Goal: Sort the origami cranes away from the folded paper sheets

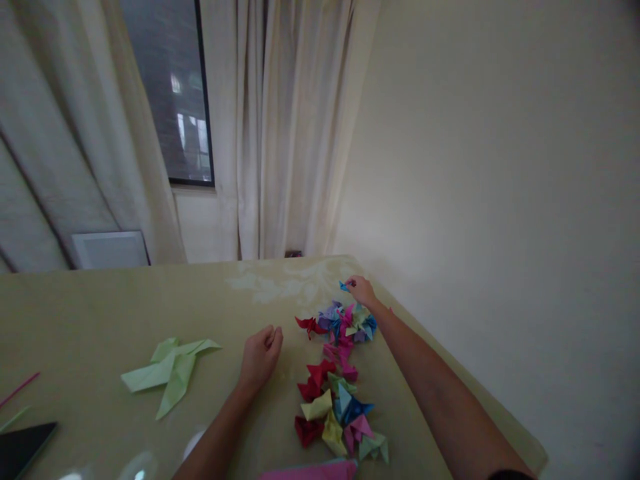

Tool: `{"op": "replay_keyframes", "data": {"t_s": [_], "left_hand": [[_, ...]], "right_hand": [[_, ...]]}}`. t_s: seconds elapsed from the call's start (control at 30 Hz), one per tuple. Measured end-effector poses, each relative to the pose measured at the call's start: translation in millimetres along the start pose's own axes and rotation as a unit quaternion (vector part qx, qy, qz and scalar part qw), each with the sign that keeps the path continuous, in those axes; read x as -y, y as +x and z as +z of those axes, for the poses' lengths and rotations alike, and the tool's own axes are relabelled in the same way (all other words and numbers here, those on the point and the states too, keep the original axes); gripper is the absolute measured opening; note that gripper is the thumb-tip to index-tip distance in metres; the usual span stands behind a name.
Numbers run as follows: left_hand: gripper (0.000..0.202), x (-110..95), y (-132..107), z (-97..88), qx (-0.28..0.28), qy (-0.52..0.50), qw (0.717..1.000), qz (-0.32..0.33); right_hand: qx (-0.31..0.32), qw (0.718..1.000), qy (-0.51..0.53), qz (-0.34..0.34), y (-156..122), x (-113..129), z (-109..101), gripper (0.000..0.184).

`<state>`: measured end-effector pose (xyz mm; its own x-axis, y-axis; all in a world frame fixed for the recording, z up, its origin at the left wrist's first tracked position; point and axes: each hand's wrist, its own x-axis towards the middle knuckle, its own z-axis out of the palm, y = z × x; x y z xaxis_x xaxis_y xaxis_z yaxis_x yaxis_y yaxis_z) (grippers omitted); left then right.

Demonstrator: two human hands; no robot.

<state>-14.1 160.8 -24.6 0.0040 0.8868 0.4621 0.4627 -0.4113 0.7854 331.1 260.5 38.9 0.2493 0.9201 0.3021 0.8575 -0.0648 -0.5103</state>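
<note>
My right hand (361, 291) reaches to the far right of the table and pinches a small blue folded-paper piece (344, 286), which looks like an origami crane. Just below it lies a cluster of origami cranes in purple, pink, pale green and blue, with a red crane (310, 325) at its left edge. Closer to me is a second group of folded pieces, among them a yellow one (318, 405) and a dark blue one (356, 409). My left hand (262, 353) rests on the table left of the cranes, its fingers curled into a loose fist with nothing visible in them.
A large pale green folded-paper crane (175, 367) lies on the left of the table (240, 300). Pink paper (310, 471) sits at the near edge. A dark flat object (25, 448) and a thin pink stick (19, 389) are at far left. The wall (475, 200) borders the right side.
</note>
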Motion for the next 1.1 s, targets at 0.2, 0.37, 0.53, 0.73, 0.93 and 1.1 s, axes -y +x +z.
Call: {"op": "replay_keyframes", "data": {"t_s": [0.2, 0.37, 0.53, 0.73, 0.93, 1.1], "left_hand": [[0.048, -1.2, 1.0, -1.2, 0.010, 0.002, 1.000, -0.021], [0.049, -2.8, -0.3, -1.3, 0.021, 0.026, 0.999, -0.040], [0.043, -6.4, 12.5, -10.5, 0.046, 0.085, 0.993, -0.061], [0.036, -0.2, 35.7, -83.1, 0.031, 0.286, 0.953, -0.089], [0.053, 62.9, 41.7, -148.4, 0.112, 0.445, 0.854, -0.244], [0.027, 84.7, 52.3, -150.8, 0.235, 0.336, 0.900, -0.149]], "right_hand": [[0.040, 0.999, 0.017, -0.008, -4.9, 2.2, -5.8, 0.007], [0.035, 0.997, 0.060, -0.038, -22.7, 24.4, -36.3, 0.008], [0.011, 0.991, 0.111, -0.077, -99.8, 55.9, -94.8, 0.014], [-0.087, 0.968, 0.165, -0.168, -238.9, 92.4, -153.8, 0.012], [-0.066, 0.974, 0.169, -0.133, -294.8, 94.0, -110.0, 0.014], [-0.103, 0.972, 0.198, -0.075, -300.7, 97.3, -85.6, 0.014]]}}
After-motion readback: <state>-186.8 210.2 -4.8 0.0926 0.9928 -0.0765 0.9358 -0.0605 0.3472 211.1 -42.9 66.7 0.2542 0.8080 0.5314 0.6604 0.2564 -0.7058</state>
